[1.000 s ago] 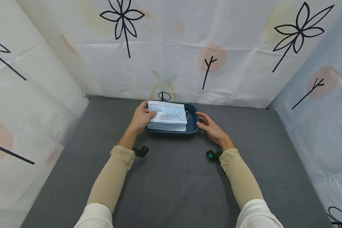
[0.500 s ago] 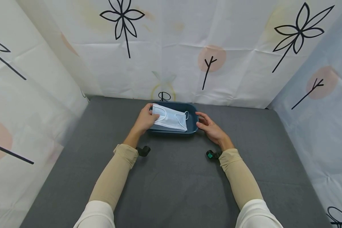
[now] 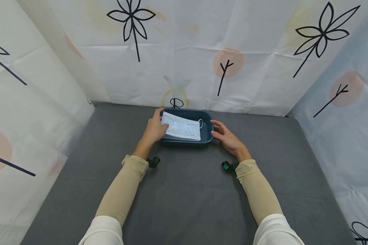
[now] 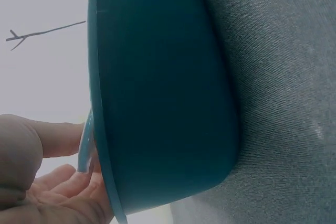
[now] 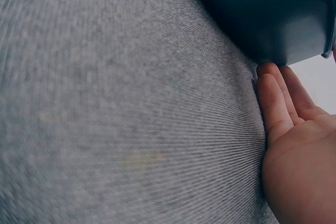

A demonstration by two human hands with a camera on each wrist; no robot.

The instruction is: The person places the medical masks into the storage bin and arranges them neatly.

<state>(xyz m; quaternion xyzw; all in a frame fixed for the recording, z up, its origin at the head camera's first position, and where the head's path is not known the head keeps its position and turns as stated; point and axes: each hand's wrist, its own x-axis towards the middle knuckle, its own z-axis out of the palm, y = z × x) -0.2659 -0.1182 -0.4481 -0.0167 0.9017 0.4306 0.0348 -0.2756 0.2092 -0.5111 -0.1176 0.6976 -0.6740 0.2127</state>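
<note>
A blue plastic tray [image 3: 206,136] sits near the far edge of the table. Inside it lies a light-blue face mask [image 3: 184,128] with white ear loops, tilted down to the right; the edge of another layer shows beneath. My left hand [image 3: 154,128] pinches the mask's left end, thumb on top, with one finger stretched up along the tray's left side. In the left wrist view, the mask's edge [image 4: 85,148] stands above the rim by the thumb. My right hand [image 3: 228,139] rests against the tray's right end, its fairly straight fingers touching the wall, as the right wrist view shows.
The table [image 3: 187,197] is covered in dark grey cloth. White patterned curtains [image 3: 257,81] enclose it at the back and both sides. Black wrist cameras are strapped on; the left camera [image 3: 153,162] and right camera [image 3: 229,166] sit just above the cloth.
The left hand has lowered the mask from above the tray's left side into it, shifting right, then slightly back left. One left finger has straightened. The right hand and tray have stayed put.
</note>
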